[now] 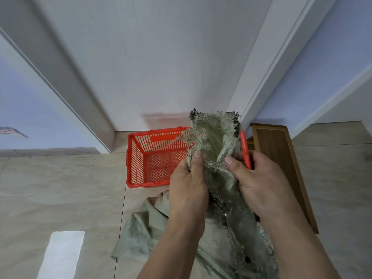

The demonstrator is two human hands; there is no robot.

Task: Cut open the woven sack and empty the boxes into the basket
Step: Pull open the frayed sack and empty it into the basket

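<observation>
Right between the 2 hands hangs the woven sack (pixel 219 150), a grey-green thing with its top edge frayed into loose strands and flecked with dark bits. Its mouth is pulled up and apart, and the rest of it trails down past the wrists onto the floor (pixel 60 188), where it lies crumpled.

The left hand (pixel 188 188) pinches 1 side of the opening, thumb pressed on the frayed fibres and the other fingers curled round behind the cloth. The right hand (pixel 259 182) grips the opposite side, thumb on the inner face of the sack, fingers wrapped behind it. Tucked under those right fingers is a slim red cutter (pixel 246 150), its upper end poking up past the fingertips just beside the sack's edge; I cannot tell whether a blade is out.

Just beyond the left fingertips sits the red plastic basket (pixel 138 158) on the tiled floor, its lattice walls and bottom showing, partly hidden by the raised sack. No boxes show from here.

Beyond the right fingers a brown wooden panel (pixel 281 164) lies flat on the floor. Behind the basket stands a white door (pixel 161 57) in its frame, with pale blue wall (pixel 30 107) to either side.
</observation>
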